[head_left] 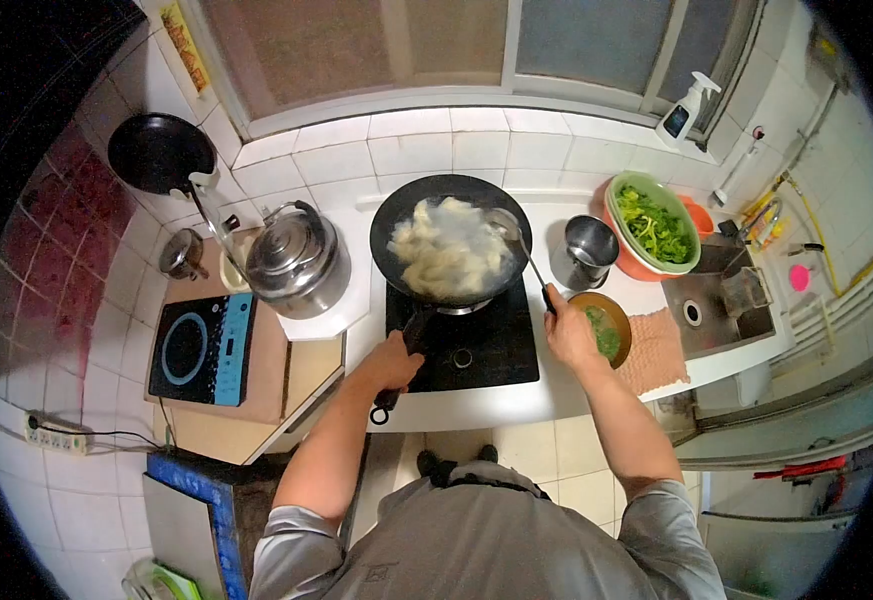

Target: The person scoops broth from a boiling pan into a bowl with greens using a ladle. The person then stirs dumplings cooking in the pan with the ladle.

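A black wok (384, 255) sits on the black cooktop (496, 360), filled with pale, soft-looking pieces of food (446, 250) blurred by steam. My left hand (388, 363) is wrapped round the wok's dark handle, at the near left side. In my right hand (569, 332) is the handle of a metal ladle (503, 222), whose head touches the food at the wok's right side. Just beside my right hand stands a brownish bowl (620, 335) with green bits in it. A metal pot (588, 250) stands behind that bowl.
A steel kettle (296, 265) stands left of the wok, near a blue-edged induction plate (201, 345). To the right are leafy greens (656, 228) in a basket, a pinkish cloth (656, 352) and a sink (701, 340). A spray bottle (686, 110) stands on the window sill.
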